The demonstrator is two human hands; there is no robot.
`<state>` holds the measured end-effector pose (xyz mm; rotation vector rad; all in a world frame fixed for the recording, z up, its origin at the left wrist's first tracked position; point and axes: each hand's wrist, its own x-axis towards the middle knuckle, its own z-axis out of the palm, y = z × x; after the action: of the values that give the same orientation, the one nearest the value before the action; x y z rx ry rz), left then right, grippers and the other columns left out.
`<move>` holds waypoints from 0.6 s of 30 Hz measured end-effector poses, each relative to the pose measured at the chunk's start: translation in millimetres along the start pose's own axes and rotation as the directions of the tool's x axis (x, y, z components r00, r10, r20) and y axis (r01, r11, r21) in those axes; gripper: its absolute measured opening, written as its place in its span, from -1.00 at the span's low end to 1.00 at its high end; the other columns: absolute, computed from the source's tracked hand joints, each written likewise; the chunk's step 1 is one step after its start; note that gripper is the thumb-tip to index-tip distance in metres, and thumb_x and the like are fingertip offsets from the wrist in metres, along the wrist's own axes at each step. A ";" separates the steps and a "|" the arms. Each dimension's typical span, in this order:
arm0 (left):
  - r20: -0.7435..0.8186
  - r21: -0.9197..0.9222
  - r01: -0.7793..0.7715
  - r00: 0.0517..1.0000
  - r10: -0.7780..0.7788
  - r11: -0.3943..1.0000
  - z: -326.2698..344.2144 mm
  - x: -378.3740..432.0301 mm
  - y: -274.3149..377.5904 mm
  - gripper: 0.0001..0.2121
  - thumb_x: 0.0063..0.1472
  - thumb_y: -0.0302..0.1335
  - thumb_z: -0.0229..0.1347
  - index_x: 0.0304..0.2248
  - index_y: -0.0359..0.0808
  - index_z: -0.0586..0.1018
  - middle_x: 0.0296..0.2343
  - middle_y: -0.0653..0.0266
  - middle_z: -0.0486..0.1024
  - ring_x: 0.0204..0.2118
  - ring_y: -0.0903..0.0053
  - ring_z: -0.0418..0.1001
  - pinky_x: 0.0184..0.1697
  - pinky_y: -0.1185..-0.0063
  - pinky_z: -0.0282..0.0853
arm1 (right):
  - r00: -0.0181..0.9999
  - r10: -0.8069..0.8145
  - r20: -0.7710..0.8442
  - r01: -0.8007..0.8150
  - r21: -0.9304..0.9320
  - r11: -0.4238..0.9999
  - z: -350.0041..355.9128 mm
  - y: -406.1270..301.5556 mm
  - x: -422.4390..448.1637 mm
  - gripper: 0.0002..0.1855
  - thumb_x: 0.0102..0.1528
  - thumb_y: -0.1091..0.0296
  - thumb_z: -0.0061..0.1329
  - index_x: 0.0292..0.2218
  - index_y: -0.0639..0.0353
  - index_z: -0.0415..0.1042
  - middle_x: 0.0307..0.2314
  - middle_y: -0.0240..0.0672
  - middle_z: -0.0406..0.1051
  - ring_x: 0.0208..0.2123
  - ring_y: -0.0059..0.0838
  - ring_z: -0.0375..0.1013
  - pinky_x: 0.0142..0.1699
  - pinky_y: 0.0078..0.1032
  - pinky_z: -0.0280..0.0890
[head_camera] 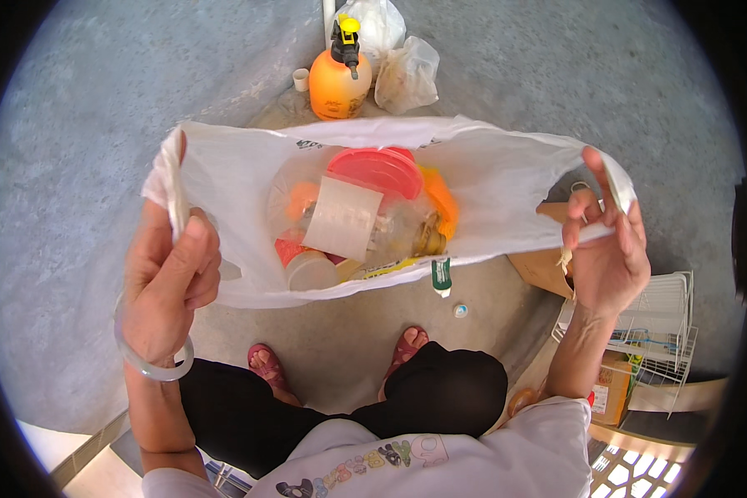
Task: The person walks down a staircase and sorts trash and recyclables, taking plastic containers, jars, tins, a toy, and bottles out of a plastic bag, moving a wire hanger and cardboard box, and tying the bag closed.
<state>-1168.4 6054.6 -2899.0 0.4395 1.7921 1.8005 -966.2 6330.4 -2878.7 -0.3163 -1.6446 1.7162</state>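
Note:
A white plastic bag is stretched wide between my two hands, its mouth facing up. My left hand, with a pale bangle at the wrist, grips one handle. The opposite handle loops over the fingers of my right hand, which are partly spread and curled around it. Inside the bag lie a red plastic lid or bowl, a whitish rectangular piece, an orange net-like item, a clear plastic cup and other clear plastic. The bottom of the bag is hidden by these things.
An orange pump sprayer, a small white cup and tied plastic bags stand beyond the bag. A green-and-white container and a small round cap are on the floor. At right are a cardboard box and a white wire rack.

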 end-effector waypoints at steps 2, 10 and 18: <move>-0.018 -0.026 -0.025 1.000 0.024 0.999 -3.7 -3.5 2.4 -0.48 0.18 -0.44 -0.15 0.11 -0.20 -0.01 -0.68 0.55 0.10 -0.74 0.90 -0.03 -0.72 0.88 -0.13 | 0.992 -0.096 0.077 0.098 -0.024 0.995 -1.3 -1.6 -3.8 -0.55 0.03 0.26 -0.23 -0.13 0.47 0.21 -0.04 0.14 0.08 -0.48 -0.47 0.30 -0.54 -0.69 0.23; 0.197 0.093 0.219 0.952 -0.234 0.971 5.5 -0.3 -18.8 -0.45 0.14 -0.48 -0.14 0.12 -0.22 -0.02 -0.66 0.51 0.15 -0.72 0.85 -0.01 -0.71 0.85 -0.16 | 0.956 0.084 -0.281 -0.263 -0.693 0.671 -27.0 39.4 -7.9 -0.73 -0.01 0.48 -0.07 -0.25 0.43 0.31 -0.41 -0.17 0.37 -0.48 -0.55 0.33 -0.27 -0.60 0.22; 0.228 -0.205 0.266 0.949 -0.219 0.942 0.5 6.4 -22.3 -0.41 0.15 -0.50 -0.13 0.13 -0.11 -0.11 -0.60 0.47 0.16 -0.76 0.87 -0.05 -0.73 0.85 -0.17 | 0.804 -0.060 0.592 0.476 -0.578 0.663 92.5 52.6 -7.2 -0.87 -0.09 0.60 -0.10 -0.40 0.38 0.32 -0.44 -0.05 0.36 -0.37 -0.20 0.36 -0.28 -0.46 0.28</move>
<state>-1169.7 6057.8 -2921.9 0.2810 1.4087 1.6991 -1036.5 6259.5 -2916.3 0.0985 -2.5971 0.8800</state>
